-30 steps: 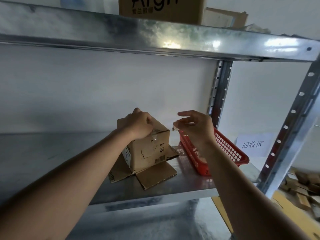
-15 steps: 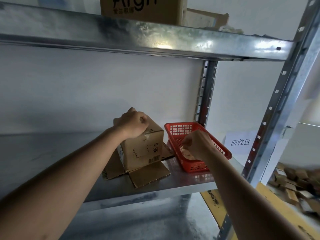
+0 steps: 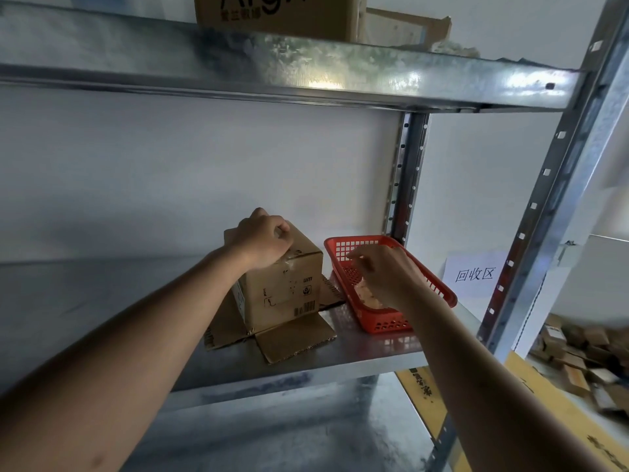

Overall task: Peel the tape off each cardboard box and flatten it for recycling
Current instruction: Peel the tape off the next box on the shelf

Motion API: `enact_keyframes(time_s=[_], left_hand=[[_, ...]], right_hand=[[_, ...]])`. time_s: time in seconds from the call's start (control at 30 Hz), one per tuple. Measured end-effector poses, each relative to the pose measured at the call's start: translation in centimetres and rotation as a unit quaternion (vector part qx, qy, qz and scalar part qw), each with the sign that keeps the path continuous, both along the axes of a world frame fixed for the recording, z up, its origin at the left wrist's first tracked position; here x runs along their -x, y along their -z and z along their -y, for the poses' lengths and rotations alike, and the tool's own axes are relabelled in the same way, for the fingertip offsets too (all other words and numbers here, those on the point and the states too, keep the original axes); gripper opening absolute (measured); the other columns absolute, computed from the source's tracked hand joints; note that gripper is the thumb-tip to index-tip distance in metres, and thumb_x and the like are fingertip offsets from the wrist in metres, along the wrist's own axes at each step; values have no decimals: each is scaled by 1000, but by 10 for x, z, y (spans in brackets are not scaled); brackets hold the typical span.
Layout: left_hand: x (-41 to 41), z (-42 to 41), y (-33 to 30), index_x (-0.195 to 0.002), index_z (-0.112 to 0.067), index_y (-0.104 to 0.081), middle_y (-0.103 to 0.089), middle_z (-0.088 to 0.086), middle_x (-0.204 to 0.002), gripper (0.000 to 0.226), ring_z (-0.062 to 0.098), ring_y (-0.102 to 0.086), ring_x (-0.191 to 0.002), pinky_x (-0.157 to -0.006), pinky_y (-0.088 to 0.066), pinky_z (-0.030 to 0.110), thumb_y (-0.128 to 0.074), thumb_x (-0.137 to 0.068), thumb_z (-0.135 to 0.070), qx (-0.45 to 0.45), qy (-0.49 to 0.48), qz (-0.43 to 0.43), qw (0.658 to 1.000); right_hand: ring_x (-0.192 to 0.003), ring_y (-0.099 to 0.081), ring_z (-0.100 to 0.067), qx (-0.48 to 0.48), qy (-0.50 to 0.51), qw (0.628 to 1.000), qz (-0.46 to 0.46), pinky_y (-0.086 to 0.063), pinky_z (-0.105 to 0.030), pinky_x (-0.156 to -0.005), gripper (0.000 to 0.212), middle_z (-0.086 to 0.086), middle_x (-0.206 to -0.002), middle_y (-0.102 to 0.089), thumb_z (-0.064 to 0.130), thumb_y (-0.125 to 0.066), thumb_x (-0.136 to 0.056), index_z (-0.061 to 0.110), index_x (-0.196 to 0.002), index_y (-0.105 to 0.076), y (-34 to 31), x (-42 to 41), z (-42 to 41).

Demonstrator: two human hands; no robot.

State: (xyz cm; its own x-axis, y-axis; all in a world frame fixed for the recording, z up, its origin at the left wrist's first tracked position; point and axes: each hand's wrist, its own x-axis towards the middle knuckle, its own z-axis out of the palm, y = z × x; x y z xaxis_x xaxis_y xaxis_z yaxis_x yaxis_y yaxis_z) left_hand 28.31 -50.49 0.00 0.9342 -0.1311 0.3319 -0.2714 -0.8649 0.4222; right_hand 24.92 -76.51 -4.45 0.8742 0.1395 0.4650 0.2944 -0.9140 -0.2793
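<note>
Since a second ago, right hand [image 3: 388, 277] has dropped from mid-air beside the box into the red basket [image 3: 439, 291]; left hand [image 3: 263, 241] has stayed on the box top. (Camera view has also drifted, so the shelf post sits further left.)

Cardboard box [image 3: 286, 287]: small brown corrugated cube, printed barcode and symbols on the near face, standing upside-down-open with its bottom flaps splayed flat on the galvanised metal shelf [image 3: 374, 349]. A scrap of clear tape [image 3: 291, 264] clings to the upper near edge, just below the left knuckles.

Left grip: fingers curled over the box's top edge, holding it down. Right grip: fingers bent loosely inside the basket above a pale crumpled wad; whether it pinches anything, cannot tell.

Basket is rigid plastic lattice, rectangular, just right of the box, touching one flap.
</note>
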Motion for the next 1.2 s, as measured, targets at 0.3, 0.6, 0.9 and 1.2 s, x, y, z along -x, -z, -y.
enact_keyframes(time_s=[0.3, 0.6, 0.9, 1.2], left_hand=[[-2, -7, 1, -128, -31, -69, -48, 1, -140, 34, 24, -51, -127, -97, -38, 34, -43, -107, -29, 9, 18, -28, 999], [7, -11, -2, -140, -31, -61, -40, 4, -150, 44, 29, -51, -128, -97, -44, 34, -41, -103, -23, -36, -24, -57, 997], [28, -44, 3, -161, -44, -27, -12, -12, -171, 83, 21, -6, -158, -122, -7, 42, -29, -90, -86, -58, 75, -114, 989], [27, -48, -1, -161, -50, -14, -3, -20, -170, 109, 20, 6, -158, -124, -1, 46, -28, -68, -104, -120, 83, -142, 979]], right_hand=[[-84, -68, 1, -72, -135, 986, 70, -60, -22, -73, 17, 15, -104, -68, 30, -73, -96, 34, -112, -74, -15, 11, -35], [-78, -66, -1, -208, -180, 959, 68, -48, -9, -66, 18, 13, -83, -69, 17, -93, -74, 22, -81, -77, -1, 14, -91], [-78, -63, 0, -141, -180, 971, 69, -46, -8, -69, 10, 8, -88, -66, 7, -73, -89, 17, -89, -72, -5, 20, -95], [-79, -74, -9, -105, -132, 985, -33, -62, -42, -72, 15, 5, -80, -76, 10, -55, -102, 21, -91, -52, -34, 23, -93]])
